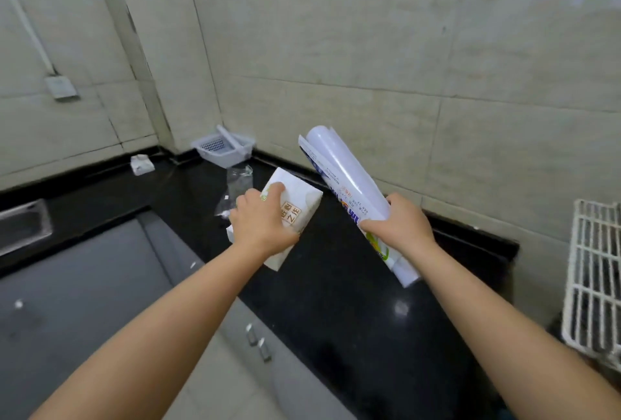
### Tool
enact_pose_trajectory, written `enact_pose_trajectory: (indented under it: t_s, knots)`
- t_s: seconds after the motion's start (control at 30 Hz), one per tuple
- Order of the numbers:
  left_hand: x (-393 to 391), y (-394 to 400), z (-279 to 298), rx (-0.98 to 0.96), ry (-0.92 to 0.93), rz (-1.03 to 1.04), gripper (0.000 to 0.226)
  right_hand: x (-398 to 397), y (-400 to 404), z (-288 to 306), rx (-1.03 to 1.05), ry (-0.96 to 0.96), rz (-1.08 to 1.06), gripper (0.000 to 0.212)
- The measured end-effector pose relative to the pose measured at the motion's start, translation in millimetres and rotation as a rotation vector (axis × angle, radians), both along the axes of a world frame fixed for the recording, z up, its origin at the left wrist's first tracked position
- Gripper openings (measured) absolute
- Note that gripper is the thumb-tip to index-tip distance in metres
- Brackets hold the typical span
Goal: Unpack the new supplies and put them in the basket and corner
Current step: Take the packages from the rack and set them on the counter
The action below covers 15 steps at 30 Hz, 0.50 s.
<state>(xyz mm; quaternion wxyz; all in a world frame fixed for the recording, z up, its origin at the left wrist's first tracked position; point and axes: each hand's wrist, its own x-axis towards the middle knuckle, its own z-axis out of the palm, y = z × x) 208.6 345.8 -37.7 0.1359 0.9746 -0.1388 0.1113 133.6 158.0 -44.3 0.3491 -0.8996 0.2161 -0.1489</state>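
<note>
My left hand (260,219) grips a white tissue pack (302,204) with printed characters, held just above the black countertop (336,285). My right hand (401,226) is closed around the lower part of a white roll in a printed wrapper (339,174), which tilts up and to the left. A small white plastic basket (223,147) with a handle stands in the far corner against the tiled wall. Another small white pack (141,164) lies on the counter left of the basket.
Crumpled clear plastic wrap (237,181) lies on the counter between the basket and my left hand. A metal sink (23,228) is at the left edge. A white wire rack (594,271) stands at the right. Grey cabinet doors with handles (257,342) run below the counter.
</note>
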Motion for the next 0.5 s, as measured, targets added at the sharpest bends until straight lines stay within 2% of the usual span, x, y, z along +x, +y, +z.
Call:
enact_pose_trajectory:
  t_s: [0.23, 0.5]
  knots:
    - [98, 70, -27, -0.02, 0.068, 0.011, 0.075, 82, 53, -45, 0.057, 0.08, -0.09, 0.041]
    - [199, 34, -80, -0.043, 0.283, -0.102, 0.076, 138, 16, -111, 0.103, 0.263, -0.274, 0.037]
